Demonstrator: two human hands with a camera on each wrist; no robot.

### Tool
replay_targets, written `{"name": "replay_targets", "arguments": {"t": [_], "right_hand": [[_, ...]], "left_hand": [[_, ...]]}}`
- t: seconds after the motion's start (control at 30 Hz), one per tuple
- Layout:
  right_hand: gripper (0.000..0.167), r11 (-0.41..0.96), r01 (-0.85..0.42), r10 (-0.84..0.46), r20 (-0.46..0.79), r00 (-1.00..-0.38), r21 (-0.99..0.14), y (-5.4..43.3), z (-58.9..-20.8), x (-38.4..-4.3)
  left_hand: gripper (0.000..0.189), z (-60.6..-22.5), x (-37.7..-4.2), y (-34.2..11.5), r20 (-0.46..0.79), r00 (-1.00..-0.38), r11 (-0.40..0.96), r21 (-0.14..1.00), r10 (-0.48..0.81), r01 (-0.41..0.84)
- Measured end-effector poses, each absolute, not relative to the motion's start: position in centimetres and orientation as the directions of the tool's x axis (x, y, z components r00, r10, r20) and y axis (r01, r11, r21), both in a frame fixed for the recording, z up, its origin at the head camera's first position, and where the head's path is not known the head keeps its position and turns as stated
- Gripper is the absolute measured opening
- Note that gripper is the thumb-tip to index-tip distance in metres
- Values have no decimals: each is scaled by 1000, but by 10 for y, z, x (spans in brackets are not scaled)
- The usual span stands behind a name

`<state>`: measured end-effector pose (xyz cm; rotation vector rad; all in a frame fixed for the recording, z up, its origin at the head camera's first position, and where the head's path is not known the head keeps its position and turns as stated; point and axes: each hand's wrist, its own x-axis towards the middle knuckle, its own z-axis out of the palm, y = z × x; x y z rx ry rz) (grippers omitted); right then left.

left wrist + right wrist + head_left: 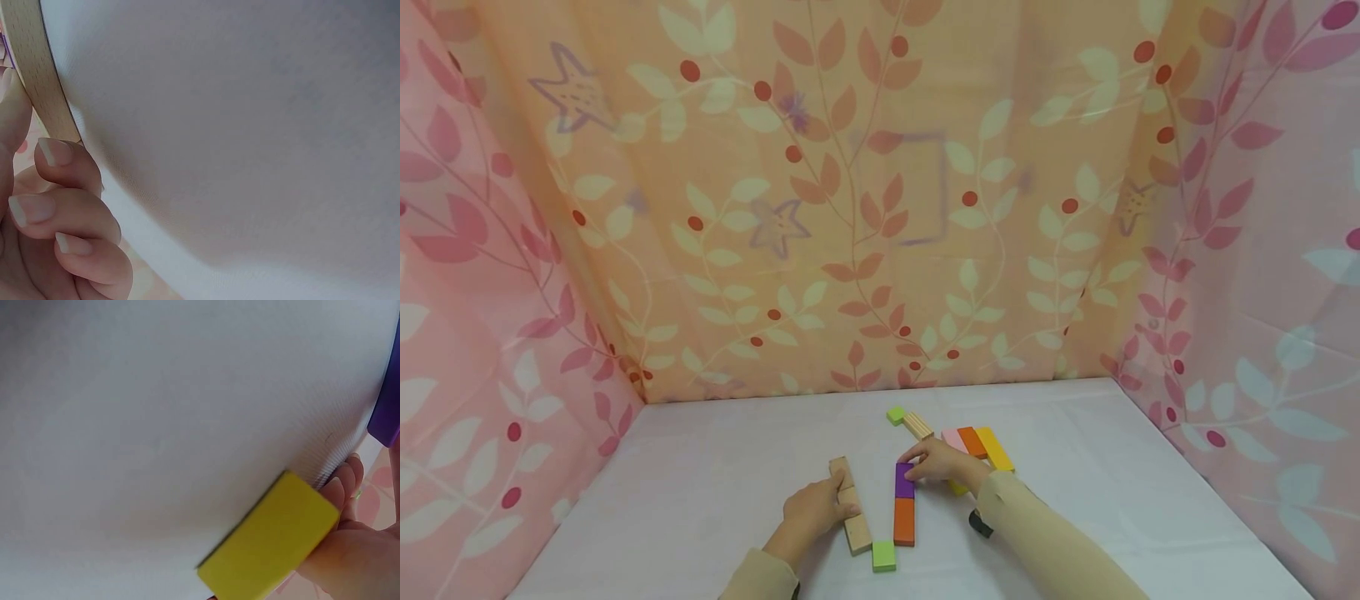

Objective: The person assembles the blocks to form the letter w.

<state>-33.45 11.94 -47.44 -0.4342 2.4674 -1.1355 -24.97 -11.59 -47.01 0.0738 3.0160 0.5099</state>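
Note:
Three plain wooden blocks (859, 535) lie end to end in a slightly slanted row. My left hand (812, 508) grips this row near its middle, thumb across the top and fingers along the far left side. In the left wrist view, a wooden block (39, 69) stands between the thumb and curled fingers (69, 212). With thumb and index finger, my right hand (938, 460) pinches the far end of a purple block (905, 481). An orange block (904, 523) continues the line toward me. A light green block (883, 556) lies between the near ends of both rows.
Beyond the right hand are a light green block (896, 415), a ridged wooden piece (917, 426), and pink, orange (972, 442) and yellow (996, 450) blocks. Another yellow block (269, 537) lies beneath the right wrist. Patterned curtains (880, 250) enclose the white table (715, 450).

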Motion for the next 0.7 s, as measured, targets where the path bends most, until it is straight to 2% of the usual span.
{"name": "replay_targets", "arguments": {"t": [0.4, 0.7], "right_hand": [[26, 626, -97, -420, -230, -878, -774, 118, -474, -333], [26, 609, 33, -339, -298, -892, -792, 118, -466, -343]], "left_hand": [[71, -471, -250, -117, -71, -995, 941, 337, 67, 39], [70, -470, -252, -115, -77, -995, 936, 349, 69, 38]]}}
